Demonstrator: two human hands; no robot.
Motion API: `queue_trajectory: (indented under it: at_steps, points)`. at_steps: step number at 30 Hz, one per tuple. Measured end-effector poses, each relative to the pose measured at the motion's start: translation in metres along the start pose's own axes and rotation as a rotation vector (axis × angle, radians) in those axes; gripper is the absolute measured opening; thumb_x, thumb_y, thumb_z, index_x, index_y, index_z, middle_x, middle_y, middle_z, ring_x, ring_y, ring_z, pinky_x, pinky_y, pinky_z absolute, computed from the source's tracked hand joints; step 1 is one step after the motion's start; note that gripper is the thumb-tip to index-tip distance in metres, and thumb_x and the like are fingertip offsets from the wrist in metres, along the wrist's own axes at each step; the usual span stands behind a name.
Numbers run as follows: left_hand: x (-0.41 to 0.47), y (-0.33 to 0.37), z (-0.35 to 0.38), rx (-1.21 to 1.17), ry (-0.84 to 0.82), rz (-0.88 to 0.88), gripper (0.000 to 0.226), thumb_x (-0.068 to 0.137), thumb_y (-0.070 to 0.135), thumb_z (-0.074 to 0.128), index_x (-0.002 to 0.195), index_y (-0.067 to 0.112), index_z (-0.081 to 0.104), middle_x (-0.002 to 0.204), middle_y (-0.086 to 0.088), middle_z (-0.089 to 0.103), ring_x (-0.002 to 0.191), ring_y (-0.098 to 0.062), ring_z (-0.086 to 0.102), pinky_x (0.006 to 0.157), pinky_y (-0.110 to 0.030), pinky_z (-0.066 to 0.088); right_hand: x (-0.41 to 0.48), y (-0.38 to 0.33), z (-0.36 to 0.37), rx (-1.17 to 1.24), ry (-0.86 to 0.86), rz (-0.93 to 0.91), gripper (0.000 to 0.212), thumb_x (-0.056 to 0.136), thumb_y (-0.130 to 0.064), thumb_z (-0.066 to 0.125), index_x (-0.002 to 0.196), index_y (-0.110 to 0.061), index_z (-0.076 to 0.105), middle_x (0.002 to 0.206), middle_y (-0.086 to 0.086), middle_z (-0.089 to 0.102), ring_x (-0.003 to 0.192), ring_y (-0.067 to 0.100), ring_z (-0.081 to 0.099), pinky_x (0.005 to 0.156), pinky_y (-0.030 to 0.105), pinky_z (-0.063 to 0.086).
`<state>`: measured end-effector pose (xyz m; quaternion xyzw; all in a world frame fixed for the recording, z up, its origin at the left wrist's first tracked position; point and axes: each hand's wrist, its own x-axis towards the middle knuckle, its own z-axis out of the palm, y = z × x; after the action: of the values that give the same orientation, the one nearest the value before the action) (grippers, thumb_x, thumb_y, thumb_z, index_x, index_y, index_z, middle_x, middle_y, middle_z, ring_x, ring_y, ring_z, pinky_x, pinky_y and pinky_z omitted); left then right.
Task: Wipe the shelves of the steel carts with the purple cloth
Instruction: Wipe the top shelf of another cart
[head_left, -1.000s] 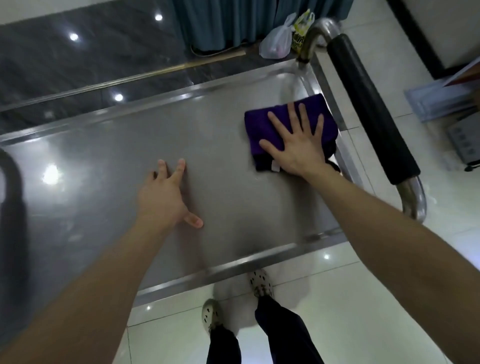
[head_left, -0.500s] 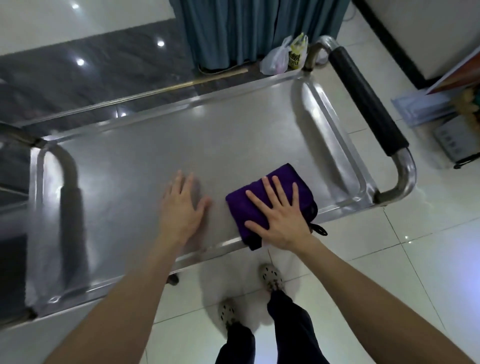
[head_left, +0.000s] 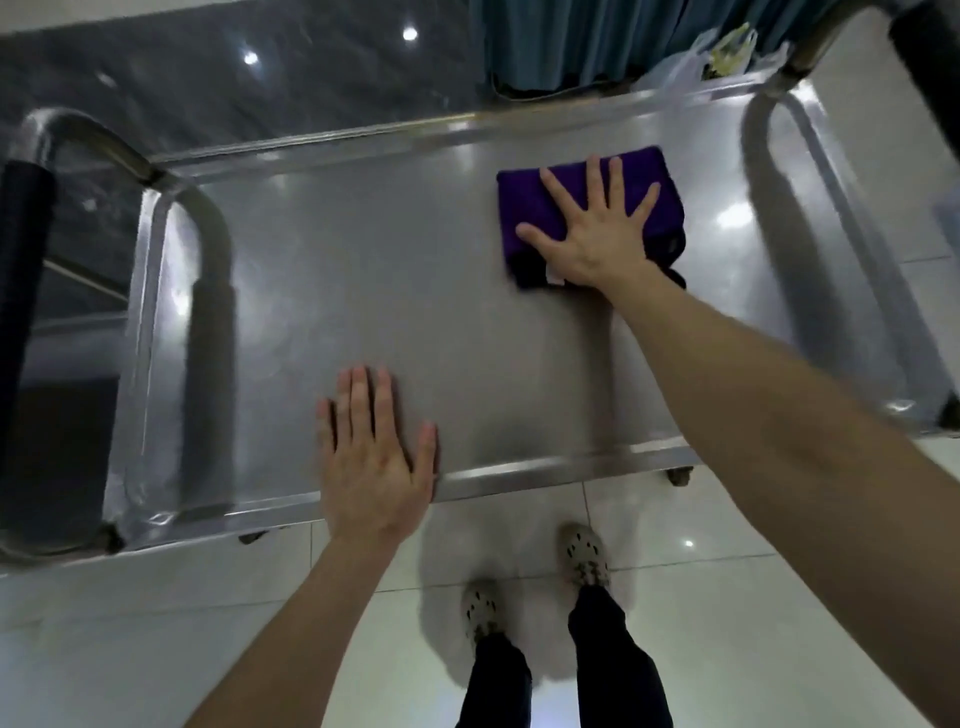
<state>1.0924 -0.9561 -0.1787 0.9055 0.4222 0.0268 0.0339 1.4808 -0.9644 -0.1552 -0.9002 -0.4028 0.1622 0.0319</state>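
Head: right hand (head_left: 592, 236) (flat) on purple cloth (head_left: 519, 197)

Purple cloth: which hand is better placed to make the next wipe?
Right. The right hand presses flat on the purple cloth, fingers spread. The left hand rests bare on the cart shelf near its front rim, apart from the cloth, likely bracing.

Teal curtain (head_left: 561, 41) up top, plastic bags (head_left: 675, 67) beside it, white floor tiles (head_left: 753, 597) w/ dark marble strip (head_left: 208, 78).
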Motion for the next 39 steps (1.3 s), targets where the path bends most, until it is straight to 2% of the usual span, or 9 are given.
queue_trajectory:
  at_steps: [6, 12, 17, 20, 22, 27, 30, 33, 39]
  points:
    - [0.012, -0.005, 0.011, -0.009, 0.088, -0.019, 0.081, 0.112, 0.056, 0.028, 0.175, 0.008, 0.011, 0.183, -0.014, 0.010, 0.171, -0.026, 0.000, 0.136, -0.056, 0.010, 0.032, -0.063, 0.007, -0.042, 0.000, -0.130, 0.095, 0.088, -0.097, 0.006, 0.170, -0.051, -0.003, 0.181, 0.012, -0.015, 0.165, 0.039, -0.020, 0.121, 0.079, -0.014]
    - [0.006, -0.007, 0.013, -0.144, 0.150, -0.023, 0.075, 0.114, 0.047, 0.030, 0.173, 0.005, 0.015, 0.181, -0.016, 0.018, 0.170, -0.027, 0.007, 0.137, -0.055, 0.010, -0.103, -0.065, 0.061, -0.064, 0.045, -0.423, 0.075, 0.103, -0.082, 0.016, 0.171, -0.052, 0.007, 0.183, 0.006, -0.009, 0.167, 0.031, -0.016, 0.124, 0.075, -0.012]
    - [-0.004, -0.008, 0.003, -0.539, 0.159, 0.022, 0.059, 0.113, 0.030, 0.040, 0.166, 0.005, 0.032, 0.170, -0.015, 0.035, 0.162, -0.029, 0.029, 0.131, -0.059, 0.030, -0.215, -0.037, 0.102, -0.121, 0.082, -0.572, 0.064, 0.112, -0.069, 0.019, 0.172, -0.048, 0.009, 0.183, 0.002, -0.006, 0.168, 0.028, -0.012, 0.127, 0.076, 0.000]
    - [-0.007, -0.014, -0.015, -0.676, 0.054, 0.012, 0.057, 0.111, 0.023, 0.050, 0.163, 0.006, 0.035, 0.170, -0.015, 0.034, 0.162, -0.031, 0.029, 0.129, -0.059, 0.032, -0.244, -0.048, 0.108, -0.145, 0.045, -0.535, 0.066, 0.111, -0.072, 0.017, 0.171, -0.050, 0.002, 0.183, 0.002, -0.010, 0.167, 0.028, -0.015, 0.126, 0.076, -0.001]
    - [-0.020, -0.030, -0.027, -0.606, 0.062, -0.067, 0.060, 0.107, 0.023, 0.058, 0.162, 0.010, 0.038, 0.170, -0.013, 0.034, 0.162, -0.031, 0.028, 0.130, -0.058, 0.032, -0.252, -0.059, 0.106, -0.163, 0.008, -0.486, 0.068, 0.109, -0.077, 0.013, 0.170, -0.052, -0.005, 0.182, 0.002, -0.015, 0.166, 0.028, -0.021, 0.126, 0.075, -0.005]
    - [-0.072, -0.122, -0.070, -0.302, 0.407, -0.330, 0.067, 0.096, 0.022, 0.063, 0.160, 0.019, 0.041, 0.170, -0.009, 0.034, 0.160, -0.031, 0.031, 0.133, -0.055, 0.025, -0.258, -0.068, 0.098, -0.228, -0.069, -0.420, 0.072, 0.105, -0.082, 0.008, 0.166, -0.055, -0.016, 0.179, 0.000, -0.026, 0.163, 0.027, -0.031, 0.126, 0.072, -0.011]
    - [-0.090, -0.175, -0.100, -0.307, 0.549, -0.558, 0.077, 0.097, 0.025, 0.064, 0.167, 0.015, 0.032, 0.173, -0.014, 0.030, 0.160, -0.035, 0.030, 0.135, -0.051, 0.019, -0.261, -0.074, 0.095, -0.249, -0.088, -0.400, 0.073, 0.104, -0.081, 0.008, 0.165, -0.054, -0.021, 0.178, 0.001, -0.030, 0.162, 0.028, -0.033, 0.126, 0.073, -0.009]
    - [-0.096, -0.206, -0.116, -0.543, 0.433, -0.673, 0.086, 0.105, 0.027, 0.063, 0.174, 0.015, 0.013, 0.178, -0.014, 0.023, 0.164, -0.034, 0.026, 0.136, -0.051, 0.022, -0.264, -0.085, 0.095, -0.233, -0.087, -0.367, 0.073, 0.104, -0.082, 0.008, 0.165, -0.054, -0.021, 0.178, 0.002, -0.030, 0.162, 0.029, -0.032, 0.126, 0.072, -0.009]
    - [-0.097, -0.211, -0.118, -0.667, 0.271, -0.643, 0.074, 0.106, 0.016, 0.060, 0.172, 0.018, 0.026, 0.173, -0.010, 0.035, 0.158, -0.030, 0.038, 0.128, -0.056, 0.037, -0.265, -0.146, 0.109, -0.208, -0.081, -0.392, 0.075, 0.102, -0.084, 0.003, 0.166, -0.052, -0.019, 0.178, 0.004, -0.029, 0.162, 0.033, -0.031, 0.124, 0.075, -0.010]
